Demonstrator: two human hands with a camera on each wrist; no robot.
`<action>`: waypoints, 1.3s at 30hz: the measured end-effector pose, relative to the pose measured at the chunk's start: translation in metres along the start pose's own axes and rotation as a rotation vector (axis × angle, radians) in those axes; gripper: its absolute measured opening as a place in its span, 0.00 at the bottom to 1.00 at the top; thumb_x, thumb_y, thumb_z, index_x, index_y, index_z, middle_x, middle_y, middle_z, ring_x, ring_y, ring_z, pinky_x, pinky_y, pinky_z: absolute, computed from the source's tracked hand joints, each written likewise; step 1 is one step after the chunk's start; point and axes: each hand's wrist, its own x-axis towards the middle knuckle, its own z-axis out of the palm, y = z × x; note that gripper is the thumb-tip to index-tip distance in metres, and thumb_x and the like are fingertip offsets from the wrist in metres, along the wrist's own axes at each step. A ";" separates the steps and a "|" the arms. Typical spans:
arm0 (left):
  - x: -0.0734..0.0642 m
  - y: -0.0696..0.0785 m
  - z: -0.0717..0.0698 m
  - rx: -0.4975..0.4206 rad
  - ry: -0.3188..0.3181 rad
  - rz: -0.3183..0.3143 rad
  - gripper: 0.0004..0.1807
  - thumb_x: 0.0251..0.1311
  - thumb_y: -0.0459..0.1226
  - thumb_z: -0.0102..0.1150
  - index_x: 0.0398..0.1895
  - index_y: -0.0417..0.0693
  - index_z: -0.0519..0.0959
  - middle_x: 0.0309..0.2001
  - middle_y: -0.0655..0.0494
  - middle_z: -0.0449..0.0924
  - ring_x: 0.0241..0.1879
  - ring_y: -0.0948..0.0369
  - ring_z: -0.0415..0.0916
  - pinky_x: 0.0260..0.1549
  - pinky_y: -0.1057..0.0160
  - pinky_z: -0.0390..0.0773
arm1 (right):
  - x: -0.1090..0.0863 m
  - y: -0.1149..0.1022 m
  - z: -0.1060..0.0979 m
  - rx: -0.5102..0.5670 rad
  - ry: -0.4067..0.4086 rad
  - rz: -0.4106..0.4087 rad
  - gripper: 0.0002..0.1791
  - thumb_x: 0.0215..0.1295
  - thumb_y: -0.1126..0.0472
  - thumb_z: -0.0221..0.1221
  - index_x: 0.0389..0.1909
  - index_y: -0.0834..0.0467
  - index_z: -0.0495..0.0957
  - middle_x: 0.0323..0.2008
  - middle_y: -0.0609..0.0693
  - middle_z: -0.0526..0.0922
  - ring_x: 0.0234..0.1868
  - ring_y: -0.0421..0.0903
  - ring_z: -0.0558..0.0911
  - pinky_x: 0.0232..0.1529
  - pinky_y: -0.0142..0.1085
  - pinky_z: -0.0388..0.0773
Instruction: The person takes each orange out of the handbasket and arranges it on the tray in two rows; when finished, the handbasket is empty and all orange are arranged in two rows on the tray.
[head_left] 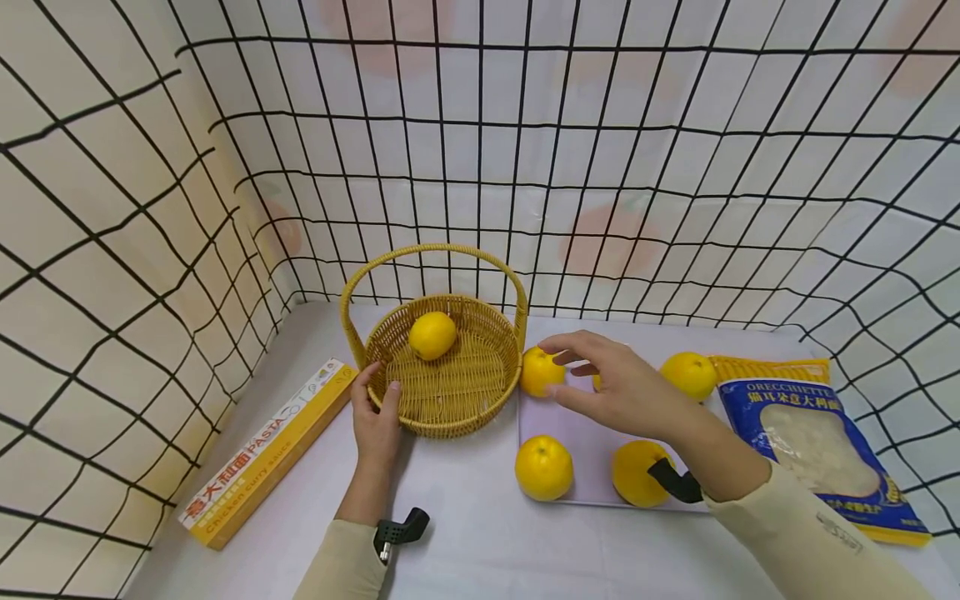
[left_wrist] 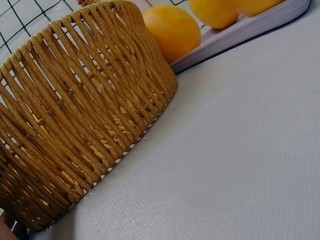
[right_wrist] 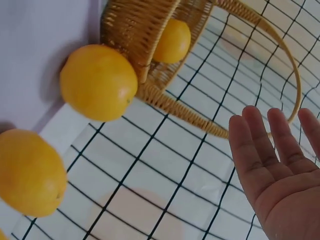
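Observation:
A round wicker basket (head_left: pixel 457 392) with a tall arched handle stands upright on the table, one orange (head_left: pixel 432 336) lying inside it. My left hand (head_left: pixel 377 425) holds the basket's front-left rim, its thumb over the edge; the left wrist view shows mostly the woven wall. Above the lilac tray (head_left: pixel 588 433), my right hand (head_left: pixel 615 383) reaches toward an orange (head_left: pixel 540 372) beside the basket. Its palm is empty and its fingers are extended in the right wrist view; that orange (right_wrist: pixel 98 82) appears apart from them. Several more oranges lie on the tray, one mostly hidden behind the hand.
To the left lies a long yellow pasta box (head_left: pixel 270 454), set diagonally. A blue bag of orecchiette (head_left: pixel 817 450) lies right of the tray. Black wire mesh (head_left: pixel 480 183) encloses the back and both sides of the white-covered table (head_left: pixel 480 533).

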 end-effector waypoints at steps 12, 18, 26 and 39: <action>0.013 -0.027 -0.002 0.013 0.011 -0.008 0.27 0.73 0.36 0.53 0.73 0.47 0.64 0.77 0.46 0.56 0.79 0.47 0.51 0.78 0.42 0.52 | 0.033 -0.015 0.011 0.000 0.004 -0.106 0.29 0.66 0.50 0.67 0.67 0.48 0.73 0.63 0.46 0.78 0.61 0.47 0.80 0.60 0.48 0.81; 0.015 -0.036 -0.003 0.006 0.009 0.021 0.26 0.73 0.40 0.55 0.72 0.51 0.65 0.77 0.51 0.57 0.79 0.50 0.52 0.77 0.43 0.53 | 0.053 -0.018 0.018 -0.044 0.015 -0.132 0.28 0.67 0.50 0.66 0.67 0.51 0.74 0.63 0.46 0.78 0.60 0.46 0.80 0.59 0.43 0.82; 0.015 -0.034 -0.003 0.012 0.005 0.035 0.26 0.73 0.40 0.55 0.71 0.50 0.66 0.76 0.51 0.58 0.79 0.51 0.51 0.77 0.43 0.53 | 0.076 -0.018 0.027 -0.072 0.005 -0.060 0.28 0.69 0.47 0.63 0.68 0.47 0.72 0.63 0.46 0.77 0.62 0.47 0.78 0.59 0.47 0.80; 0.015 -0.035 -0.004 0.023 0.003 0.019 0.27 0.73 0.39 0.55 0.72 0.50 0.65 0.77 0.50 0.57 0.79 0.49 0.52 0.77 0.42 0.54 | 0.114 -0.012 0.049 -0.036 0.017 -0.022 0.31 0.68 0.46 0.64 0.69 0.48 0.71 0.68 0.49 0.72 0.65 0.52 0.76 0.63 0.50 0.77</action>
